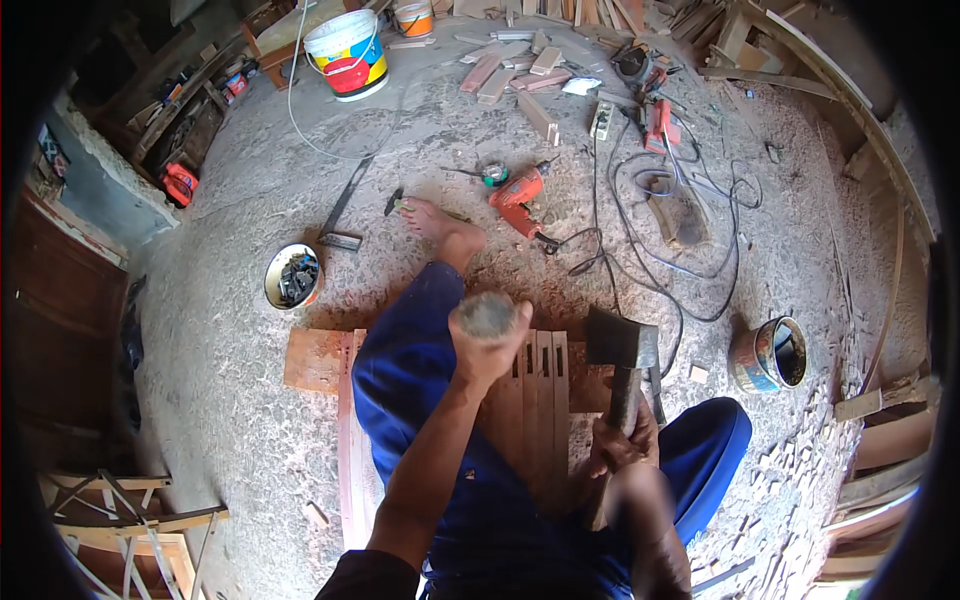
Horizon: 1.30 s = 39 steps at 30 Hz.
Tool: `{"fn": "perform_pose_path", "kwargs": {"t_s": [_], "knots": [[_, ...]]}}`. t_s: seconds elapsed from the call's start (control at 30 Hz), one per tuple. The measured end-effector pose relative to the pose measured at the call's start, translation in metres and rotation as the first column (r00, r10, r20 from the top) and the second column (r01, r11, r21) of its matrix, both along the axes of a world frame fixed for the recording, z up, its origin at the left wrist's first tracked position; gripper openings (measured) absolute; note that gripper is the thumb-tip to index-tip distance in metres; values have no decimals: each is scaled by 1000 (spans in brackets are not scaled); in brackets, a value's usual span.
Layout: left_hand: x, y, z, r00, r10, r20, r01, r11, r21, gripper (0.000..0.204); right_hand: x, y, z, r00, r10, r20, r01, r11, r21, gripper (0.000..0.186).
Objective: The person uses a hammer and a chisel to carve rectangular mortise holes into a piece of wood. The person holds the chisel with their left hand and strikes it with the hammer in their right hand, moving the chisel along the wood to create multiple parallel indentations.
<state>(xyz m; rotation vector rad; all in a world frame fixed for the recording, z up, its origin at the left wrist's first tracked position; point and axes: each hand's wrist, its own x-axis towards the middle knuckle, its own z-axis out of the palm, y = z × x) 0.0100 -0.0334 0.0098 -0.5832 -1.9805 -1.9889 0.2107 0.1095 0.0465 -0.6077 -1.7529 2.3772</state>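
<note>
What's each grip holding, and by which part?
Left grip: a round-ended object, wrapped just below its visible end; the rest is hidden. Right grip: a hatchet, partway along its handle.

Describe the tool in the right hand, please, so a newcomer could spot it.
Start at the dark blue trousers below centre, then find the right hand beside the right knee. It grips a brown-handled tool with a broad, dark metal head. That head sets it apart from the grey, round-topped object in the left hand.

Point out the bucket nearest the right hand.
The stained bucket, right of the right hand; the multicoloured bucket, orange bucket and small pail stand farther away, leftward.
</note>
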Motion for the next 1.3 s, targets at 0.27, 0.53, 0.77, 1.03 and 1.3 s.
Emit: {"fn": "perform_pose_path", "kwargs": {"t_s": [0.27,0.53,0.77,1.03,1.3], "knots": [[41,-18,-73,920,-392,25,379,903,201,33,-10,3,45,903,423,-75,25,123,992,68],[47,27,-46,940,-296,169,232,920,317,24,-43,18,42,856,389,340,-322,-112,940,68],[-98,26,-75,937,-192,292,218,974,-60,11,-132,13,123,877,404,258,-246,-83,966,73],[-80,41,-52,947,-246,208,173,933,314,28,-179,20,132,689,467,555,-539,-182,822,44],[-80,63,-38,963,-127,237,79,976,203,32,-223,39,145,965,246,94,-135,154,979,37]]}}
